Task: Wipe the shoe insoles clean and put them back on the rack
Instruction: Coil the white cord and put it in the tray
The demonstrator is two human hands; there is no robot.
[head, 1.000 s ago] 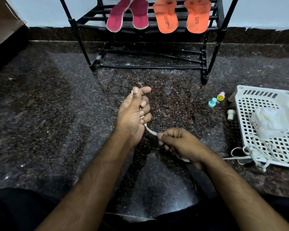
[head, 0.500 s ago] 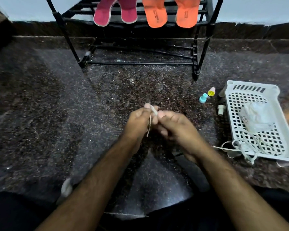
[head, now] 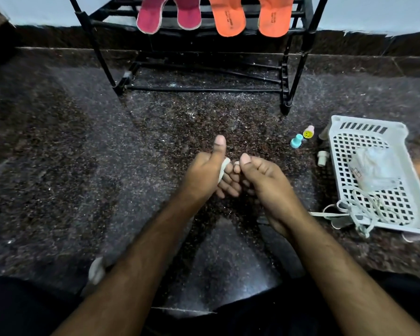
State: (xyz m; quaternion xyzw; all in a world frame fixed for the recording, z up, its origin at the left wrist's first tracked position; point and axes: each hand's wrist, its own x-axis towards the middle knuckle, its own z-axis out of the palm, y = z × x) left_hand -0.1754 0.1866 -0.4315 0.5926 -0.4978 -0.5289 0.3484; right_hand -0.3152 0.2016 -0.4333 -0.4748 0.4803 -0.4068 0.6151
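Note:
Two pink insoles (head: pixel 153 18) and two orange insoles (head: pixel 228 19) lie side by side on a shelf of the black rack (head: pixel 298 59) at the top of the head view. Over the dark granite floor, my left hand (head: pixel 204 175) holds a thin white strip (head: pixel 223 168), which runs across its palm under the raised thumb. My right hand (head: pixel 262 175) is close beside it, fingers curled, pinching the strip's other end at the fingertips. Most of the strip is hidden by my fingers.
A white perforated plastic basket (head: pixel 398 212) sits at the right with a clear plastic bag (head: pixel 374 170) and tangled white cord (head: pixel 359 212) in it. Small bottles (head: pixel 297 140) stand left of it. A whitish object (head: pixel 96 271) lies by my left forearm.
The view has tilted down, so the rack sits higher in frame. My hands came together from apart; the left thumb has lifted and the strip is drawn short between them.

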